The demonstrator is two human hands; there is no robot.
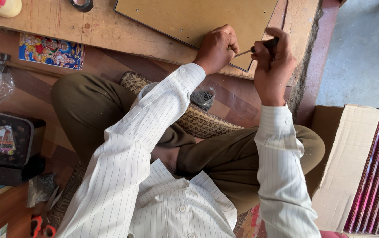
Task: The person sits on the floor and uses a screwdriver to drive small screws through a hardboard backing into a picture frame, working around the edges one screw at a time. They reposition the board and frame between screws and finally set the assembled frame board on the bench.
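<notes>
Brown backing board (189,17) lies flat on a low wooden bench (110,31), its near corner close to the bench's front edge. Left hand (216,48) rests fisted on that corner, fingers curled shut; whether it pinches anything cannot be told. Right hand (274,61) grips a dark-handled screwdriver (260,46), long axis near horizontal, its tip pointing left toward the left hand. Cardboard box (348,167) of pink frames stands well apart, at right.

shirt (154,176): white w/ thin dark pinstripes, long slv, btn cuffs | trousers (88,105): olive-brown
</notes>
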